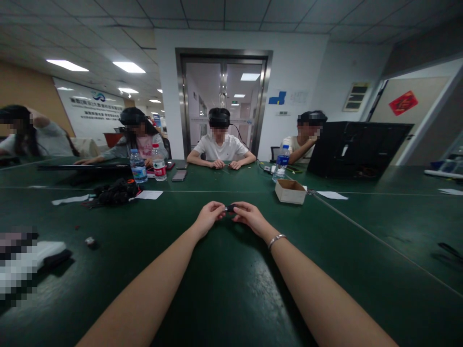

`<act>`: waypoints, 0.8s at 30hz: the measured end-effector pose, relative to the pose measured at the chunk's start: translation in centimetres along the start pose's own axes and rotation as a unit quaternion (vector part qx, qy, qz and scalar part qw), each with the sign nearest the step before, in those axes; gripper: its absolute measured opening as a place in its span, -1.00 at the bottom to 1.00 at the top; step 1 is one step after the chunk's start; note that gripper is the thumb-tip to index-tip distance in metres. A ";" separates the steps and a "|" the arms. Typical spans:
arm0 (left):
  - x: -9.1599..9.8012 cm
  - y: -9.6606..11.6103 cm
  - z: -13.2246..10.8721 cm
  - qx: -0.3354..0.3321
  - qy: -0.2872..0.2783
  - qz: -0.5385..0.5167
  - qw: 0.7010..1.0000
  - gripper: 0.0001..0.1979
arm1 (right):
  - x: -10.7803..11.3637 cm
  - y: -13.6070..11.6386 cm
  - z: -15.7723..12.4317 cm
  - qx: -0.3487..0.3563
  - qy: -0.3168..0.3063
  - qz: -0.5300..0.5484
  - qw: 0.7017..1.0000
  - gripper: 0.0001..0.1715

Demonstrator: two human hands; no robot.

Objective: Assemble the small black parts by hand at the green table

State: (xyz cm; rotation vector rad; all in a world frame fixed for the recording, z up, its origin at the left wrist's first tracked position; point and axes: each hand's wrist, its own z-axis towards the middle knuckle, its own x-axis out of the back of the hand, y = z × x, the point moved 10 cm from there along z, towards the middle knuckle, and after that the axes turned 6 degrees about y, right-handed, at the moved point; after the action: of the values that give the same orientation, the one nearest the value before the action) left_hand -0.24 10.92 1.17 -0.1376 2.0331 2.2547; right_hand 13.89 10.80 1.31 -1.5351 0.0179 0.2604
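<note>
A small black object (230,208) with a silvery end spans the gap between my two hands, above the green table (231,279). It may be a flash drive, but it is too small to tell. At its silvery left end, the fingertips of my left hand (210,215) are pinched together. My right hand (251,218) grips the black body between thumb and fingers, and a silver bracelet (276,240) circles that wrist. Fingers partly cover both ends of the object.
An open white box (290,193) sits ahead to the right. Tangled black cables (117,192) and two bottles (159,163) stand left. A small whitish item (91,241) lies nearer. Several people with headsets sit across the table; a large black monitor (354,149) stands right.
</note>
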 end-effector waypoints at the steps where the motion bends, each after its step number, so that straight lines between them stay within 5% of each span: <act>1: 0.0 0.4 -0.1 -0.014 -0.005 -0.007 1.000 -0.69 | 0.0 0.0 0.0 -0.002 0.001 0.002 1.000 -0.69; 4: 0.0 1.0 -0.5 -0.020 -0.007 -0.043 0.999 -0.59 | 0.0 0.0 0.0 -0.005 -0.001 0.009 1.000 -0.69; 11: -0.1 -0.4 -0.3 0.058 0.014 -0.021 0.998 -0.75 | 0.0 -0.1 0.0 -0.001 -0.004 0.020 1.000 -0.69; 19: -0.1 1.5 -0.5 -0.058 -0.019 0.030 0.998 -0.65 | -0.2 0.0 0.0 -0.005 -0.008 0.023 1.000 -0.71; 24: -0.2 1.7 -0.5 -0.071 -0.021 0.048 0.996 -0.62 | -0.1 0.0 0.0 -0.006 -0.006 0.020 1.000 -0.71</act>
State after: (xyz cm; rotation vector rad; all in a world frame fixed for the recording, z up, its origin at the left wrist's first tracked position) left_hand -0.31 10.22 2.77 -0.0031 1.8964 2.4373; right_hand 13.74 10.79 1.33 -1.5461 0.0371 0.3014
